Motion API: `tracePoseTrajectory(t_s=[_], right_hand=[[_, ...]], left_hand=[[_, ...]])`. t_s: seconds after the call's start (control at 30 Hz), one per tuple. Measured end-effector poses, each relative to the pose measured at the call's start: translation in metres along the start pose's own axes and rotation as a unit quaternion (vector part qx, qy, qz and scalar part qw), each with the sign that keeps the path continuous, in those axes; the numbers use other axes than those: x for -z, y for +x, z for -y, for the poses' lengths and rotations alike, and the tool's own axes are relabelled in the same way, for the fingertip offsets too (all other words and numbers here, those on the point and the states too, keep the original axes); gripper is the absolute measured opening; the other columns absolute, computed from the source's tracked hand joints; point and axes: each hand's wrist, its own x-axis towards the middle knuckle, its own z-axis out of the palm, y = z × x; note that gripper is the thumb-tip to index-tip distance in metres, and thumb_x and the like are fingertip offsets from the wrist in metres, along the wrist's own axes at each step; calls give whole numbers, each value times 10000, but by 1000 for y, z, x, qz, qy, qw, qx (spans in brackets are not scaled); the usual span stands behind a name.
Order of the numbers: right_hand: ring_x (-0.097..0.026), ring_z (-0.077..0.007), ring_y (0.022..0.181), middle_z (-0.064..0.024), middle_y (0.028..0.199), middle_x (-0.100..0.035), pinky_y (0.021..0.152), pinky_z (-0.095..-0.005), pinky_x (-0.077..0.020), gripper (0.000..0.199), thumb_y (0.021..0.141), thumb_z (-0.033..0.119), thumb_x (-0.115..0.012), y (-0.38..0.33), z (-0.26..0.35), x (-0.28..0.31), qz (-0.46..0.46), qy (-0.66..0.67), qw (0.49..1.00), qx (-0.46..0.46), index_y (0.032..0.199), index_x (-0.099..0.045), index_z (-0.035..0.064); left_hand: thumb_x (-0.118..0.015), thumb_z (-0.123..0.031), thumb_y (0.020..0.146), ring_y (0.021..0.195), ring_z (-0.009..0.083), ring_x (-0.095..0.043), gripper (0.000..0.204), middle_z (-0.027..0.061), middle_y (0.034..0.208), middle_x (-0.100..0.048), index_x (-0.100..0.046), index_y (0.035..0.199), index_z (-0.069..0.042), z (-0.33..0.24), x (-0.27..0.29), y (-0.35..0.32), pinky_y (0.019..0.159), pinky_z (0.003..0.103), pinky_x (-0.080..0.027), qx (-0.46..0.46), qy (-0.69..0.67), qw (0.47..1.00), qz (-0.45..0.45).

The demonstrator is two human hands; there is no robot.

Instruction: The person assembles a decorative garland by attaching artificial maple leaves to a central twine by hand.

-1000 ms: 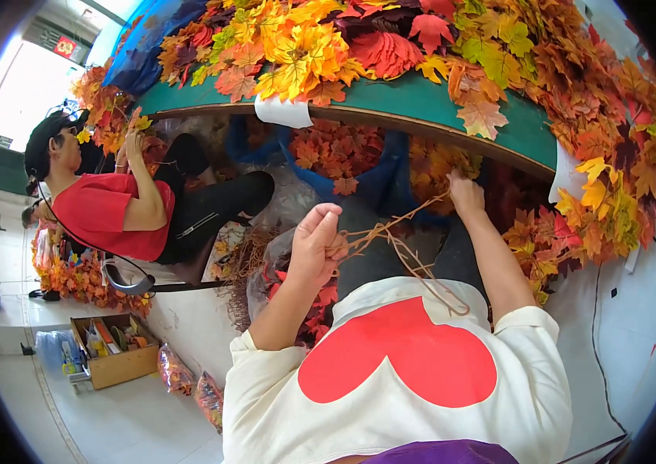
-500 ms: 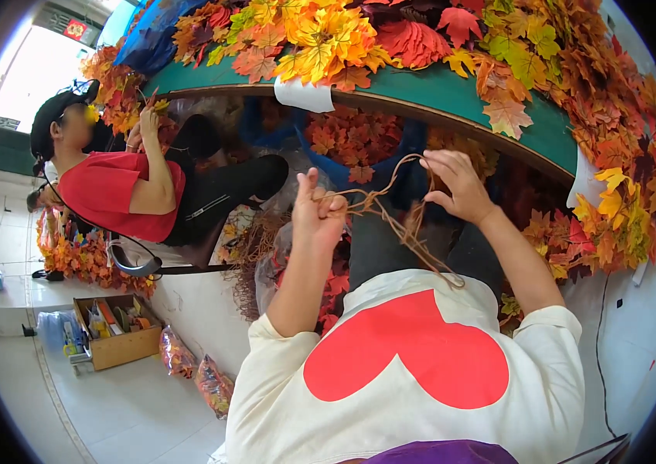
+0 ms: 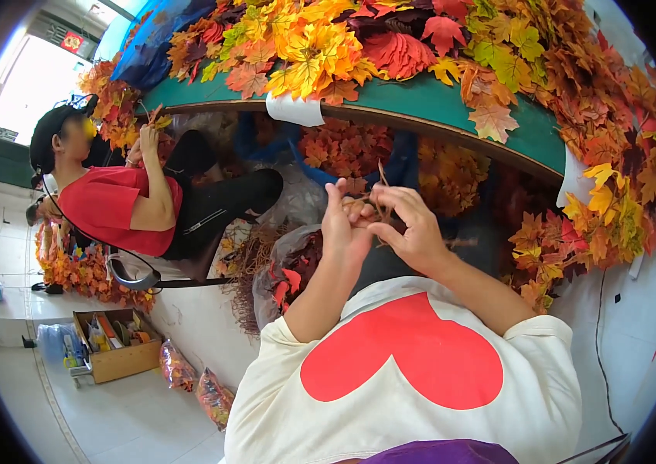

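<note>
A: Head view, near to far. What's closest?

B: Cream T-shirt (image 3: 420, 387) w/ a big red heart, then both forearms rising from it. Left hand (image 3: 345, 224) & right hand (image 3: 413, 228) meet at chest height, touching, fingers pinched shut on thin brown twig stems (image 3: 378, 203) — one end pokes up betw. the fingers. Held close prob. so the fine stems can be seen and worked w/ both thumbs.

A: Below the hands?

B: Clear plastic bag (image 3: 293, 267) of red leaves and a tangle of bare brown twigs (image 3: 254, 267), near at hand, likely as stock.

A: Further off?

B: Green table edge (image 3: 436, 108) heaped w/ orange, yellow, red artificial maple leaves (image 3: 312, 46). On the left a co-worker in a red top (image 3: 115, 213) sits handling leaves too. Cardboard box (image 3: 115, 348) of bits on the floor, well apart.
</note>
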Motion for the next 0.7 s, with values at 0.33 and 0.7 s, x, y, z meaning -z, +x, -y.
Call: tracePoseTrajectory(t_s=[0.33,0.7], right_hand=[[-365,-33,470,49,557,-392,416,-190,-300,190,923,210,-462,6,-59,15,-165,645,662,-345,874,-563,56],[-601,-205,848,-79,841,-654,782,-297,-454,161,778,75,-501,-203,-324,117,-372,5,803,-466,861,-626,17]], left_hand=[[-473,-331,913,402,58,-199,205,-67,512,-245,-527,897,-134,-22,28,-9,397,227,-217,56,208,974,72],[-476,-161,848,357,61,-288,141,-40,516,-344,-556,788,-62,-279,104,31,323,220,-212,-386,332,851,-127]])
